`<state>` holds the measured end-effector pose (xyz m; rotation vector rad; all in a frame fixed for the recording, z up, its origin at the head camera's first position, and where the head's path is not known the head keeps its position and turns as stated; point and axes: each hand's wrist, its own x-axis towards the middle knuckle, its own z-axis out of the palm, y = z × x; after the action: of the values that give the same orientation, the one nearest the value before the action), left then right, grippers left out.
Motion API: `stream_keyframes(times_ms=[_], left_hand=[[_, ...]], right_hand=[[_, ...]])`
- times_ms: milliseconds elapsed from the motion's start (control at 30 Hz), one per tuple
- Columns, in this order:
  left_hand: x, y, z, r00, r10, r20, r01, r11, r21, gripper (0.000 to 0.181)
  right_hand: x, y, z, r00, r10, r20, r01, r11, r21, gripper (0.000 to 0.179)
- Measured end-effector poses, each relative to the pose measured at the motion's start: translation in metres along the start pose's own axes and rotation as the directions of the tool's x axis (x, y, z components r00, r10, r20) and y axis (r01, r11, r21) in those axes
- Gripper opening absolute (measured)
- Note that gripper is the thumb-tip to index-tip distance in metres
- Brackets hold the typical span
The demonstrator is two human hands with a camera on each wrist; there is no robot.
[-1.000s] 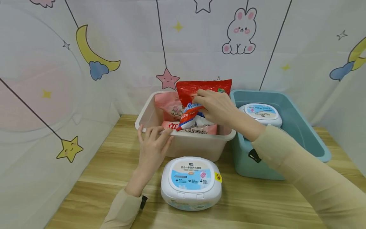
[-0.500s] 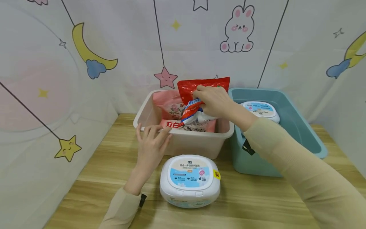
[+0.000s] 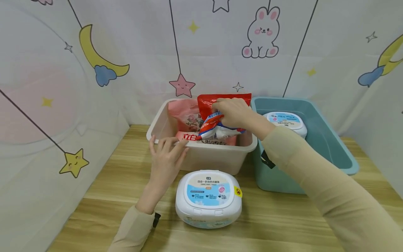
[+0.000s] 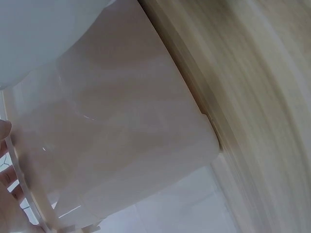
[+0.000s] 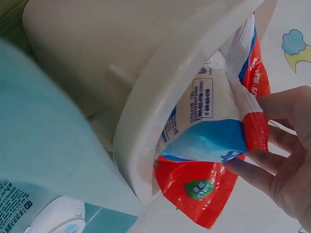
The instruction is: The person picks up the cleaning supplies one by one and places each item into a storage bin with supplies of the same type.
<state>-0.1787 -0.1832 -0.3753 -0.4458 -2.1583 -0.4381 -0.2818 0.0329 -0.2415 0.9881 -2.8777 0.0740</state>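
Note:
Inside the cream plastic bin (image 3: 217,154), my right hand (image 3: 234,112) pinches a crumpled red, white and blue plastic bag (image 3: 208,102). Its red edge stands above the rim at the back. In the right wrist view, the fingers and thumb of that hand hold the bag's (image 5: 209,138) red end, with printed text and a green oval on the film. My left hand (image 3: 165,157) grips the bin's front rim, fingers bent over it. Beneath the held bag lie a pink bag (image 3: 182,110) with a rose print and a pink packet (image 3: 187,136) with red lettering, both partly hidden.
A white oval lidded box (image 3: 207,199) with a blue label stands on the wooden table (image 3: 107,196) in front of the bin. To the right is a teal bin (image 3: 333,147) holding a similar white box (image 3: 284,120). A printed curtain (image 3: 141,42) hangs behind.
My right hand has lowered a little with the red, white and blue bag, whose red top sits lower in the bin. The left hand stays on the rim.

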Motion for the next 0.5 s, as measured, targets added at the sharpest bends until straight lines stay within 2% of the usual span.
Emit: stream_keyframes(times_ms=[300, 500], left_hand=[[-0.003, -0.001, -0.001, 1.000, -0.004, 0.010, 0.003, 1.000, 0.002, 0.024], [-0.001, -0.001, 0.000, 1.000, 0.003, 0.016, -0.003, 1.000, 0.015, 0.023]], right_hand=[[0.007, -0.002, 0.010, 0.996, 0.017, 0.088, -0.018, 1.000, 0.012, 0.034], [0.009, -0.001, 0.012, 0.993, 0.004, 0.116, -0.003, 1.000, -0.007, 0.030]])
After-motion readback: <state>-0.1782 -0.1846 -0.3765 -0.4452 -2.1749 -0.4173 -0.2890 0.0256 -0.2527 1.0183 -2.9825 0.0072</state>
